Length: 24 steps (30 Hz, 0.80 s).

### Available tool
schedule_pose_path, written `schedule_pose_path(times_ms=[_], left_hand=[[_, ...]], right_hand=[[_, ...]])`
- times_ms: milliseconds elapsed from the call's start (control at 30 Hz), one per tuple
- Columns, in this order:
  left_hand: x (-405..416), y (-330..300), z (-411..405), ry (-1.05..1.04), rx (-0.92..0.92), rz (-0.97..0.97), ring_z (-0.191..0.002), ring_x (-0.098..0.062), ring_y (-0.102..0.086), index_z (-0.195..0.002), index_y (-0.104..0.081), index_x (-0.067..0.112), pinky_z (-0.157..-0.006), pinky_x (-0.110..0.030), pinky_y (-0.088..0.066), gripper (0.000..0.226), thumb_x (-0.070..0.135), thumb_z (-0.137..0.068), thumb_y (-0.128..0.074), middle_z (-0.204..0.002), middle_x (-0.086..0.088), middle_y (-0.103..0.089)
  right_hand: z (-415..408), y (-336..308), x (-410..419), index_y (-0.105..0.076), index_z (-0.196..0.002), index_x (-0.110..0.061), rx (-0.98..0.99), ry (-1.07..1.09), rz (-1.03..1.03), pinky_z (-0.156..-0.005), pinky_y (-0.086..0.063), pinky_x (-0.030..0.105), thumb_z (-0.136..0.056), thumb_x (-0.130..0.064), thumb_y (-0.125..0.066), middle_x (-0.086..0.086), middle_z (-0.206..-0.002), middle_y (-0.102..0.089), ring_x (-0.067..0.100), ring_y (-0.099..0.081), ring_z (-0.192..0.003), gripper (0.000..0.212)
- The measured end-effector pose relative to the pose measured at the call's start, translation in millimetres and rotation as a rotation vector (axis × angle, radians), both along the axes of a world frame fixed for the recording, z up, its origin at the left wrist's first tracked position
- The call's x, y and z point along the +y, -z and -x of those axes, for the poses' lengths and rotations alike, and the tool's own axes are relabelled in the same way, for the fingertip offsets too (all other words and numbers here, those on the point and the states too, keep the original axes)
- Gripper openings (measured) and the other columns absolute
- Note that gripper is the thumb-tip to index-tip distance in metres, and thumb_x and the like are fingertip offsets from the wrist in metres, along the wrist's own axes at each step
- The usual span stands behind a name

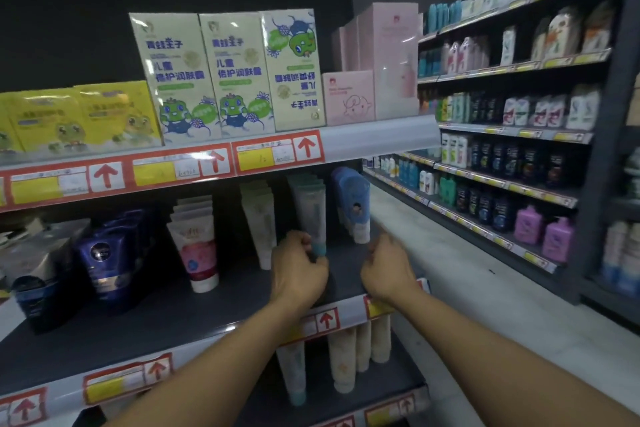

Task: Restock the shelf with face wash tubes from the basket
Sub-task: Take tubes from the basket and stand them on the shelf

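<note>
On the middle shelf (207,308) a pale green face wash tube (313,215) stands upright on its teal cap, at the front of a row of like tubes. My left hand (299,270) reaches onto the shelf and its curled fingers touch the tube's cap; whether they pinch it is hard to tell. My right hand (388,270) hovers to the right with fingers loosely curled and holds nothing. Blue tubes (353,201) stand just right of the green row. No basket is in view.
White tubes (259,218), pink and white tubes (197,246) and dark blue tubes (110,253) fill the shelf to the left. Green and pink boxes (235,73) sit on the top shelf. More tubes (343,357) stand below. An aisle shelf of bottles (502,156) runs along the right.
</note>
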<state>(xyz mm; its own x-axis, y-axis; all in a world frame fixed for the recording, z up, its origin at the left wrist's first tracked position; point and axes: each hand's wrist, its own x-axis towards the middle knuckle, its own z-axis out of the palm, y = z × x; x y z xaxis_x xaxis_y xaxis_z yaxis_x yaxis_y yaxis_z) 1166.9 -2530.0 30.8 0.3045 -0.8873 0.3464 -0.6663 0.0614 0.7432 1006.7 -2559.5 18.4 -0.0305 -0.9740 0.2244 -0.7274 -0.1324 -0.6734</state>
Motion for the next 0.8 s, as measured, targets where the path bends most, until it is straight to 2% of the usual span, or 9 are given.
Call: schedule_pose_path(times_ms=[67, 167, 267, 400, 600, 733, 800], left_hand=[[-16, 1, 7, -0.028, -0.008, -0.035, -0.113, -0.022, -0.063, -0.127, -0.056, 0.017, -0.089, -0.03, -0.053, 0.044, 0.019, -0.088, -0.076, -0.122, -0.002, -0.063], [-39, 3, 16, -0.062, -0.018, -0.078, -0.127, -0.032, -0.057, -0.141, -0.045, 0.01, -0.104, -0.046, -0.051, 0.066, 0.026, -0.086, -0.079, -0.138, -0.012, -0.057], [-57, 7, 22, -0.093, -0.008, -0.118, -0.135, -0.035, -0.05, -0.15, -0.034, 0.006, -0.11, -0.046, -0.046, 0.08, 0.028, -0.087, -0.079, -0.147, -0.017, -0.047], [-72, 16, 19, -0.156, 0.013, -0.139, -0.132, -0.035, -0.052, -0.143, -0.038, 0.007, -0.102, -0.042, -0.047, 0.073, 0.031, -0.087, -0.079, -0.144, -0.016, -0.049], [-82, 20, 8, -0.177, 0.021, -0.135, -0.126, -0.034, -0.059, -0.136, -0.051, 0.008, -0.097, -0.038, -0.05, 0.057, 0.029, -0.089, -0.075, -0.138, -0.014, -0.06], [-83, 22, 8, -0.19, 0.035, -0.115, -0.124, -0.033, -0.061, -0.13, -0.054, 0.009, -0.098, -0.039, -0.051, 0.049, 0.03, -0.09, -0.075, -0.135, -0.013, -0.063], [-82, 22, 9, -0.189, 0.051, -0.114, -0.125, -0.032, -0.06, -0.13, -0.053, 0.01, -0.096, -0.038, -0.051, 0.052, 0.03, -0.089, -0.077, -0.137, -0.012, -0.061]], right_hand=[[0, -3, -11, -0.048, -0.124, -0.002, -0.003, 0.008, -0.049, -0.08, -0.037, 0.028, -0.092, -0.013, -0.061, 0.021, -0.132, -0.051, 0.037, -0.055, -0.118, 0.037], [0, -3, -28, -0.041, -0.132, -0.001, -0.001, 0.011, -0.097, -0.09, -0.044, 0.033, -0.092, -0.02, -0.064, 0.022, -0.139, -0.045, 0.037, -0.052, -0.125, 0.05], [-2, -1, -46, -0.039, -0.136, -0.001, -0.004, 0.033, -0.105, -0.095, -0.046, 0.035, -0.092, -0.029, -0.067, 0.022, -0.14, -0.042, 0.036, -0.051, -0.125, 0.059], [-4, 4, -71, -0.033, -0.136, -0.002, -0.029, 0.076, -0.06, -0.098, -0.047, 0.037, -0.084, -0.033, -0.08, 0.019, -0.137, -0.036, 0.035, -0.048, -0.123, 0.076], [-8, 5, -92, -0.041, -0.133, -0.001, -0.047, 0.105, 0.017, -0.095, -0.049, 0.039, -0.072, -0.045, -0.088, 0.022, -0.135, -0.047, 0.038, -0.053, -0.123, 0.089], [-10, 5, -96, -0.05, -0.126, -0.005, -0.086, 0.154, 0.03, -0.074, -0.043, 0.034, -0.076, -0.047, -0.086, 0.019, -0.126, -0.06, 0.037, -0.061, -0.114, 0.074], [-11, 6, -97, -0.051, -0.124, -0.005, -0.083, 0.165, 0.041, -0.072, -0.04, 0.033, -0.081, -0.043, -0.082, 0.019, -0.125, -0.062, 0.037, -0.062, -0.111, 0.065]])
